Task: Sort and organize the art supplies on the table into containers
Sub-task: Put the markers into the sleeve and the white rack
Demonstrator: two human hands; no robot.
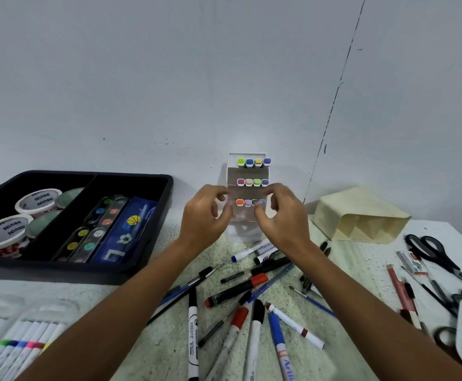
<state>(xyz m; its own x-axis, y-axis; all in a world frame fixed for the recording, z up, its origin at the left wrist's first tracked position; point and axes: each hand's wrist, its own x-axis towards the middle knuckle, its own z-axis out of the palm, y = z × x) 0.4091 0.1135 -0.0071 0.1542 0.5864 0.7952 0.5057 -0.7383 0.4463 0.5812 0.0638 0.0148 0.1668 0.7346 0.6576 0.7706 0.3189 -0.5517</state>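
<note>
Hands meet at the clear marker stand [247, 188], which rises upright at the back of the tabletop [152, 334] against the wall. The left hand [206, 215] has curled fingers at the stand's left edge; whether they grip it or only touch it, I cannot tell. The right hand [282, 213] has its fingertips bunched at the lowest row of marker caps [251, 202], apparently pinching or pressing one, though blur hides the contact. The stand's three stepped rows each hold four markers, caps toward the camera, long axes running back into the stand.

Loose pens and markers [240, 306] lie fanned on the tabletop just below both wrists, long axes mostly pointing toward the stand; the right hand is somewhat nearer to them, so the next pick probably falls to it.

The black tray [152, 226] on the left holds tape rolls [37, 200] in one compartment and flat paint strips [98, 226] plus a blue pouch in the other. A cream holder [361, 215] lies on its side at right, empty as far as its mouth shows, with scissors [430, 251] beyond.
</note>
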